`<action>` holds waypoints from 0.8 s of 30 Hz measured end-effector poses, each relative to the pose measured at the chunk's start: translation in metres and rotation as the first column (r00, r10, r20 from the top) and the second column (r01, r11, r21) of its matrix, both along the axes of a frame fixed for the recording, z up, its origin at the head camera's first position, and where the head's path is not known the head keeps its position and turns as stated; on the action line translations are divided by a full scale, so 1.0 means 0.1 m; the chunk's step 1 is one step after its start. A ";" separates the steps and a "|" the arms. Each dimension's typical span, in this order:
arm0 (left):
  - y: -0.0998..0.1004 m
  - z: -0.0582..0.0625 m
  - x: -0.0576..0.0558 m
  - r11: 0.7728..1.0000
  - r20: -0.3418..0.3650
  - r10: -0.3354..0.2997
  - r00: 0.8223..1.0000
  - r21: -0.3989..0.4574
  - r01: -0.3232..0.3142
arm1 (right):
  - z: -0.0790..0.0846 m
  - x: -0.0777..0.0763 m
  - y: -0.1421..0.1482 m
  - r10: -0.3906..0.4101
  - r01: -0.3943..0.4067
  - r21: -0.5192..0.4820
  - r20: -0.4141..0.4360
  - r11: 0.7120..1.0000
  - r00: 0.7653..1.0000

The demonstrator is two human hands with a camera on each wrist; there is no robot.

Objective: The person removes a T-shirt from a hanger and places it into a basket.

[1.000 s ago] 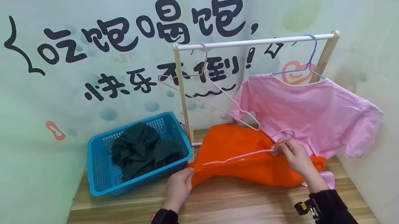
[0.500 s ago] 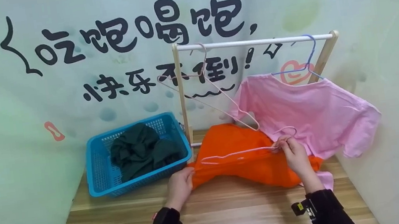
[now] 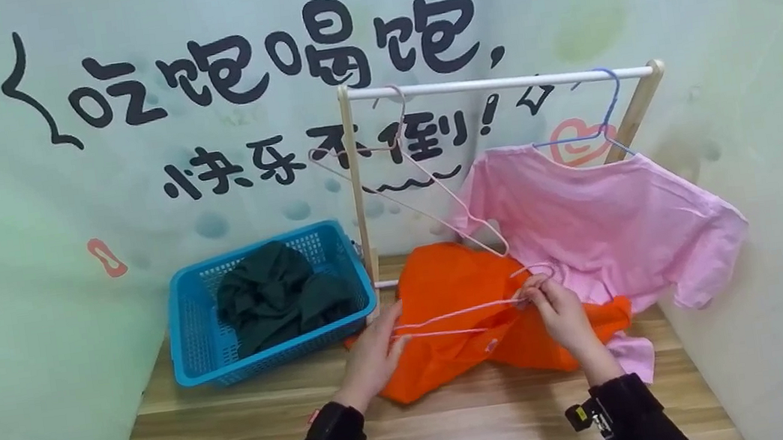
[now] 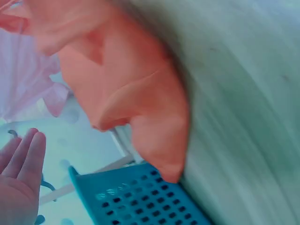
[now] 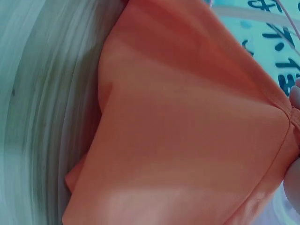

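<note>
Pinching hanger (image 3: 468,311) and orange shirt (image 3: 448,360) together in our right hand (image 3: 558,309), presumably to keep both aligned, we hold our left hand (image 3: 374,358) straight-fingered at the hanger's nine-o'clock end, the shirt being at three o'clock from the basket (image 3: 280,347).

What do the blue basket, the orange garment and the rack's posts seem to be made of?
Blue basket: probably moulded plastic, smooth; regular holes in its walls. Orange garment: matte cloth, with soft folds and a seam; fibre unclear. Rack's posts: likely wood, matte, from their pale tan colour.
</note>
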State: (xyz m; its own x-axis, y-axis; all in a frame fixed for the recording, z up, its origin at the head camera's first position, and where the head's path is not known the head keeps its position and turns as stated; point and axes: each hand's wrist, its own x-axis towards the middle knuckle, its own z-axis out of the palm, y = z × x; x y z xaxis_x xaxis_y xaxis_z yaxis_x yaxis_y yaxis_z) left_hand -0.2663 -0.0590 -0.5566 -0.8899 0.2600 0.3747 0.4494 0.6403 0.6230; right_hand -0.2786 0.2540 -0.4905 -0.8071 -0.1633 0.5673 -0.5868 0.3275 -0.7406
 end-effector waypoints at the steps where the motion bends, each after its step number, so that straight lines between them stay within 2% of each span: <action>1: 0.01 0.01 0.00 1.000 -0.019 -0.013 1.000 -0.027 0.013 | 0.00 0.00 -0.02 0.002 -0.002 0.015 -0.016 1.000 1.000; 4: 0.02 0.02 -0.01 0.997 -0.037 -0.034 0.999 -0.074 0.031 | -0.07 -0.04 -0.06 0.003 -0.002 0.031 -0.050 1.000 0.999; 7: 0.02 0.00 -0.02 0.998 -0.030 -0.032 0.999 -0.056 0.031 | -0.20 -0.12 -0.03 0.010 -0.008 0.029 -0.073 1.000 0.997; 9: 0.01 -0.02 -0.03 1.000 -0.030 -0.027 0.999 -0.011 0.027 | -0.28 -0.18 0.00 0.016 -0.012 0.048 -0.084 0.999 0.996; 12: -0.01 -0.02 -0.03 0.996 -0.033 -0.009 0.999 0.091 0.012 | -0.33 -0.21 0.05 0.053 -0.047 0.089 -0.062 0.995 0.997; 15: -0.05 -0.01 -0.03 0.983 -0.028 0.008 1.000 0.185 -0.002 | -0.35 -0.22 0.12 0.063 -0.053 0.205 -0.040 0.977 0.997; 18: -0.13 0.00 -0.02 0.977 -0.019 0.024 1.000 0.211 -0.019 | -0.39 -0.21 0.21 0.035 -0.016 0.346 -0.049 0.938 0.998; 20: -0.20 0.02 -0.02 0.975 -0.009 0.037 0.999 0.221 -0.034 | -0.42 -0.20 0.27 0.015 0.010 0.400 -0.059 0.917 0.998; 24: -0.39 0.03 -0.03 0.967 0.002 0.062 0.998 0.247 -0.061 | -0.47 -0.20 0.40 -0.022 0.042 0.387 -0.055 0.921 0.998</action>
